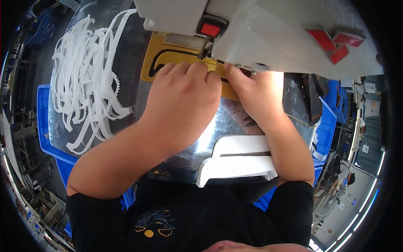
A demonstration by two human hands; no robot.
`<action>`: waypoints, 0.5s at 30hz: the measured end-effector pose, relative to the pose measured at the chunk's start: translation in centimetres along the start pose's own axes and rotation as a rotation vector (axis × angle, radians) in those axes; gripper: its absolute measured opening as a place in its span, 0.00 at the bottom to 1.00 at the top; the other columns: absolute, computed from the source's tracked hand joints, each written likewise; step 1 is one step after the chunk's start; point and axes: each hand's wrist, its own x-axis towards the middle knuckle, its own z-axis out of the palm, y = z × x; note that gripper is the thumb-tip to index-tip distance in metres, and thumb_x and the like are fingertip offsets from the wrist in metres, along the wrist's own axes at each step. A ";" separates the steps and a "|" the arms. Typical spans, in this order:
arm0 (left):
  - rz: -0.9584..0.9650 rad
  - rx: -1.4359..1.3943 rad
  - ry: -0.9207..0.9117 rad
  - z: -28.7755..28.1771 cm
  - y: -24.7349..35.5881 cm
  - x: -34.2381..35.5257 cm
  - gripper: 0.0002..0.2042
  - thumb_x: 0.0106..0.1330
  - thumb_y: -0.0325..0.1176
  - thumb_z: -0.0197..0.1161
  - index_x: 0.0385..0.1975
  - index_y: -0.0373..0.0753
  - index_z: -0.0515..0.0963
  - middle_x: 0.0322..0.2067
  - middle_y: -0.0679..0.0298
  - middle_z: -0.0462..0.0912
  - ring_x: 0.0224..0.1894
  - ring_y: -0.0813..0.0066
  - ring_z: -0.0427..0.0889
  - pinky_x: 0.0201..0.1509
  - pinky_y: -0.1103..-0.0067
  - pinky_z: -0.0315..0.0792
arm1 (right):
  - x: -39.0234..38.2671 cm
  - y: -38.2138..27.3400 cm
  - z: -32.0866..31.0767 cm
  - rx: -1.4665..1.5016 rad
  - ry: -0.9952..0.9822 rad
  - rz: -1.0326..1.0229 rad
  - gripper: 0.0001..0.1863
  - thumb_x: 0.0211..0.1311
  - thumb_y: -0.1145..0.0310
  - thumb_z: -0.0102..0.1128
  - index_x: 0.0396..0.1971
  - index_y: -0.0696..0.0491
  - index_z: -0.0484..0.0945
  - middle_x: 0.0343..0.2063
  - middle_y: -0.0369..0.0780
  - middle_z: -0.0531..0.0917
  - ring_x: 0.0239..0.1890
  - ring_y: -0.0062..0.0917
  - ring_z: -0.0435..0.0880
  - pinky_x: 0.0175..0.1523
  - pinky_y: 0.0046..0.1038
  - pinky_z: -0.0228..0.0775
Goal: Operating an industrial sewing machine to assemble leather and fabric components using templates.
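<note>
1. The left hand [184,98] is reaching toward 12 o'clock, its fingers curling down over the near edge of the yellow plate [174,58]. The fingertips are hiding beneath the knuckles, so I cannot tell whether they are gripping or only pressing.
2. The right hand [256,90] is working just to the 2 o'clock side of the left — its thumb side is meeting the plate near the rod [205,48]. Most of its fingers are hiding under the machine [264,38], so how far they are opening, or what they are holding, I cannot tell.
3. The plate, with its black curved slot, is lying at 12 o'clock, partly under the machine.
4. A red switch [210,29] is sitting on the machine above the rod.
5. White strips [84,75], many with toothed edges, are lying tangled at 10 o'clock on the shiny desk [184,157].
6. Two white pieces [237,169] are resting between 4 and 5 o'clock — one nearer the person's shirt [189,214].
7. Blue bins [43,122] are standing at 9 and 3 o'clock.
</note>
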 end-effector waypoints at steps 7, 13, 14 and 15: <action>-0.009 0.005 -0.018 0.0 0.0 -0.1 0.06 0.61 0.25 0.72 0.33 0.38 0.80 0.34 0.59 0.81 0.39 0.56 0.85 0.50 0.62 0.79 | 0.1 0.3 -0.1 0.016 0.022 -0.072 0.09 0.64 0.73 0.76 0.41 0.59 0.89 0.31 0.40 0.90 0.31 0.28 0.88 0.39 0.33 0.80; 0.001 0.002 0.005 0.0 0.0 -0.1 0.05 0.60 0.25 0.70 0.33 0.38 0.80 0.34 0.59 0.82 0.39 0.57 0.85 0.50 0.62 0.80 | 0.0 0.3 -0.3 0.048 -0.048 0.059 0.08 0.68 0.70 0.77 0.41 0.59 0.88 0.28 0.35 0.88 0.22 0.17 0.81 0.28 0.24 0.73; 0.005 0.008 0.012 -0.1 0.0 -0.2 0.05 0.60 0.26 0.69 0.33 0.38 0.80 0.33 0.59 0.82 0.39 0.57 0.85 0.50 0.62 0.79 | 0.0 0.2 -0.3 0.061 -0.051 0.083 0.08 0.69 0.70 0.77 0.40 0.59 0.88 0.27 0.35 0.87 0.22 0.16 0.81 0.27 0.23 0.72; 0.005 0.011 0.009 -0.1 0.0 -0.3 0.05 0.59 0.26 0.68 0.33 0.38 0.80 0.33 0.59 0.82 0.39 0.57 0.85 0.50 0.62 0.79 | 0.0 0.1 -0.2 0.067 -0.050 0.107 0.08 0.69 0.70 0.77 0.40 0.59 0.88 0.27 0.35 0.87 0.22 0.16 0.81 0.27 0.23 0.72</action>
